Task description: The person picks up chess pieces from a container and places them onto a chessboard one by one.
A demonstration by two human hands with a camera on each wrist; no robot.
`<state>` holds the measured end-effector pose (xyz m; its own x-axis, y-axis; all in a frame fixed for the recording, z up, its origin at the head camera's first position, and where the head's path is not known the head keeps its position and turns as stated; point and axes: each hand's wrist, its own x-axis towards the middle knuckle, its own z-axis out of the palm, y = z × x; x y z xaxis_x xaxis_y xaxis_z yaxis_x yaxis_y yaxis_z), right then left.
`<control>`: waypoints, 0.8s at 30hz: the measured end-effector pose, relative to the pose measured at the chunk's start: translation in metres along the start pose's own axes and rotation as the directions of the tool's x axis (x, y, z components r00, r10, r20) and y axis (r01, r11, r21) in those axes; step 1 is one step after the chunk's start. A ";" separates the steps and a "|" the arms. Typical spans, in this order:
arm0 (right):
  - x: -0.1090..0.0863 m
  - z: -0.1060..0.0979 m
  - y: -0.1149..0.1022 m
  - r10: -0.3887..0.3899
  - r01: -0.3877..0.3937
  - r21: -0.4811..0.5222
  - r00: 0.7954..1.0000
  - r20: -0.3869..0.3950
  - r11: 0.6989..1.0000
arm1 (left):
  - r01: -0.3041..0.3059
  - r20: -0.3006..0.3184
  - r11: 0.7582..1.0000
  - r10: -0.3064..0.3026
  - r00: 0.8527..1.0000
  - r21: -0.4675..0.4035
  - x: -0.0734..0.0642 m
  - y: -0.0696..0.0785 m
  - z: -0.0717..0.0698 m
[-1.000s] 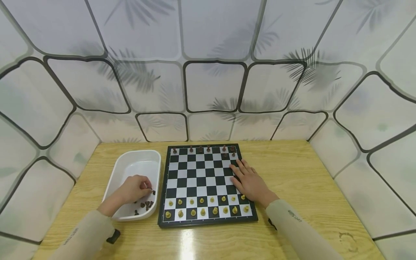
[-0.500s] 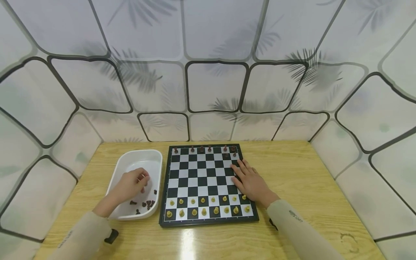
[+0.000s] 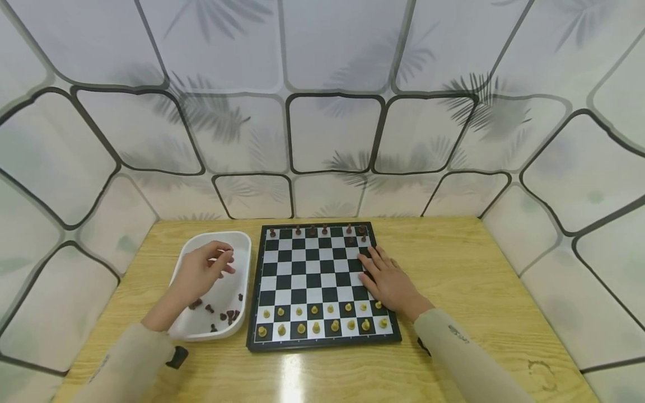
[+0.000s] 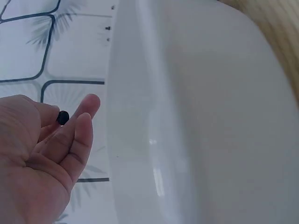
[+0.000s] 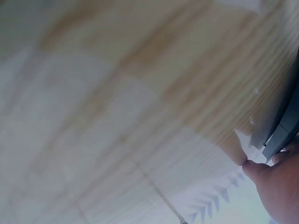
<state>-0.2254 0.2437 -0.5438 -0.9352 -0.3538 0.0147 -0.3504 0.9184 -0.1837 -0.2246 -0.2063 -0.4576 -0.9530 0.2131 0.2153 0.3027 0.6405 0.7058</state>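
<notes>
Walls (image 3: 330, 134): pale, printed with dark outlines and grey fronds, on three sides. Table (image 3: 448, 268): yellowish wood grain, glare in foreground. Chessboard (image 3: 298, 268): flat on table; white tray (image 3: 239, 257) just to its left. Right hand (image 3: 392, 284): extended, unclenched, resting on board's right edge. Left hand (image 3: 201, 271): above tray, pinching small dark piece (image 4: 63, 117).

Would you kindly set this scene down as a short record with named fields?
Left hand: over the white tray, pinching a small dark piece
Right hand: rests on the right edge of the chessboard, fingers spread
Board place: on the wooden table, beside the tray
Yellow pieces: two full rows of eight, near side
Dark red pieces: some along the far side, others loose in the tray
Backdrop: pale, printed with leaves and dark outlines
</notes>
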 end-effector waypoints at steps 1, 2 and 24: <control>0.000 0.000 0.000 -0.002 0.002 -0.001 1.000 -0.003 1.000 | -0.002 -0.004 1.000 0.002 1.000 -0.004 0.002 0.002 0.000; 0.000 0.001 0.001 -0.004 0.004 -0.002 1.000 -0.006 1.000 | -0.005 -0.007 1.000 0.005 1.000 -0.008 0.003 0.004 0.000; 0.000 -0.001 0.000 -0.006 0.006 0.009 1.000 -0.009 1.000 | -0.085 0.027 0.992 0.087 0.996 -0.091 0.046 0.050 0.041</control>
<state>-0.2249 0.2436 -0.5429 -0.9336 -0.3576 0.0246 -0.3554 0.9146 -0.1927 -0.2529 -0.1344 -0.4398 -0.9222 0.2885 0.2576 0.3799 0.5505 0.7434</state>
